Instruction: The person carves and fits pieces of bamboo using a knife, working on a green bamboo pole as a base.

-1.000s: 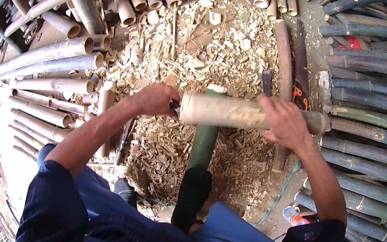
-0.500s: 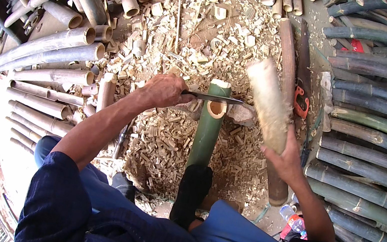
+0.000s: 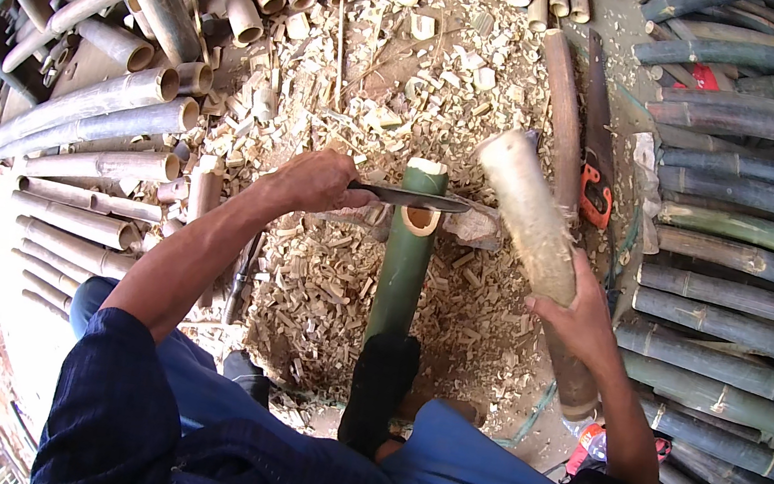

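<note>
A green bamboo section (image 3: 398,289) lies pointing away from me, with an oval notch cut near its far end. My left hand (image 3: 319,181) is closed around the handle of a knife (image 3: 414,200). The blade lies crosswise over the bamboo at the notch and covers part of the opening. To the right, my right hand (image 3: 577,308) grips the near end of a thick, pale wooden club (image 3: 531,214), its surface frayed. The club's far end is raised and stands apart from the blade. My dark-covered foot (image 3: 384,373) presses against the bamboo's near end.
Wood chips (image 3: 320,282) cover the ground. A block (image 3: 476,226) supports the bamboo's far end. Right of the club lie a long brown pole (image 3: 562,108) and a saw with an orange handle (image 3: 596,196). Bamboo poles (image 3: 740,247) line the right; cut bamboo tubes (image 3: 95,165) lie left.
The whole view has shifted slightly. The club, blurred by motion before, now appears sharper. The knife blade covers a little more of the notch.
</note>
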The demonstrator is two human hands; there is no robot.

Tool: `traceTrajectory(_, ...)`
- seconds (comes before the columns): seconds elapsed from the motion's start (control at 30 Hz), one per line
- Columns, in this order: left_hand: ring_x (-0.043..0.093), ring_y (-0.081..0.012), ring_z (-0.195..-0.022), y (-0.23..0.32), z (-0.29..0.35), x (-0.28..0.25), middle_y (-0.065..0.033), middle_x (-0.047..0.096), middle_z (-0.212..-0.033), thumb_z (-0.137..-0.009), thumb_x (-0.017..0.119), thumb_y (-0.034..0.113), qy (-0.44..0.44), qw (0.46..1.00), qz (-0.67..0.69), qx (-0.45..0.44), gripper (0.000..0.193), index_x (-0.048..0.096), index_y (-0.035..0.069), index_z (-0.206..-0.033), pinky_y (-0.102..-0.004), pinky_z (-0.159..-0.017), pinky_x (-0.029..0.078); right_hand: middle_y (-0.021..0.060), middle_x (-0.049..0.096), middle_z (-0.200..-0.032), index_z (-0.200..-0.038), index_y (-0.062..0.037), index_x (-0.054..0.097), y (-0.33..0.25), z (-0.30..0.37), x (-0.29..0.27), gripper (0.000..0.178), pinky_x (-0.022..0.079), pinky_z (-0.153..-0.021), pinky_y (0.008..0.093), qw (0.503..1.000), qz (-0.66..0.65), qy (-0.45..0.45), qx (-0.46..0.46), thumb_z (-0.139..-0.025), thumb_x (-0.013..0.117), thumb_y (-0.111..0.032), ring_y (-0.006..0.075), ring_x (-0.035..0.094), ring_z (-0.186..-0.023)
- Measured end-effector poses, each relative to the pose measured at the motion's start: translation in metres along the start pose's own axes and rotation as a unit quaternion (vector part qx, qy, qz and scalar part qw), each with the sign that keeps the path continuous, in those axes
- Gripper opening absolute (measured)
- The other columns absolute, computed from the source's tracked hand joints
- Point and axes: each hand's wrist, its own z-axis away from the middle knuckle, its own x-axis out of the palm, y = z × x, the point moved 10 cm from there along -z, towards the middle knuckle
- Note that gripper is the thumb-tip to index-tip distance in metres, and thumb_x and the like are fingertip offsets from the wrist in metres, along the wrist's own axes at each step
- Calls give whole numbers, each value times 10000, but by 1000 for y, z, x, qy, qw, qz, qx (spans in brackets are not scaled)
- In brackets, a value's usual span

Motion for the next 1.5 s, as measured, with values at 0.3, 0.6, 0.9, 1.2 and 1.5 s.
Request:
traceTrajectory(0.3,520,-109,-458,24,16,-6,-42,621,-624,-1009,597,521,69,975,-197,82,462,712,112,-828,-316,-351,410,230,634,-1274,-1424,30,472,32,-5,6,856,465,-1030,374,990,17,-113,78,-702,835,-255,314,624,-1167)
traceTrajectory(0.6,689,-288,-972,46,78,7,-114,637,-1054,-859,780,359,134,972,-175,82,719,468,216,-1490,-432,-803,587,238,619,-1268,-1375,-36,512,0,18,19,772,545,-954,483,994,59,-9,-94,-707,855,-213,395,656,-1126)
traceTrajectory(0.9,699,-320,-948,27,67,11,-153,644,-1099,-969,572,165,130,969,-209,17,581,415,191,-1528,-466,-790,585,111,560,-1061,-1378,-106,525,-44,-5,41,804,499,-830,421,852,398,-60,-333,-694,894,-312,289,607,-974)
traceTrajectory(1.2,682,-226,-692,12,56,5,-102,691,-874,-885,758,196,181,982,-43,45,574,596,180,-1435,-390,-640,604,164,586,-1140,-1380,-66,516,-32,-20,32,762,527,-839,465,890,358,-14,-284,-744,876,-281,330,642,-1024)
traceTrajectory(1.5,718,-339,-965,-94,81,-44,-215,706,-1136,-825,699,166,293,918,40,-265,669,549,141,-1477,-456,-869,567,236,632,-1285,-1427,6,461,167,1,-39,787,464,-1030,426,952,4,292,88,-775,844,-209,361,621,-1187)
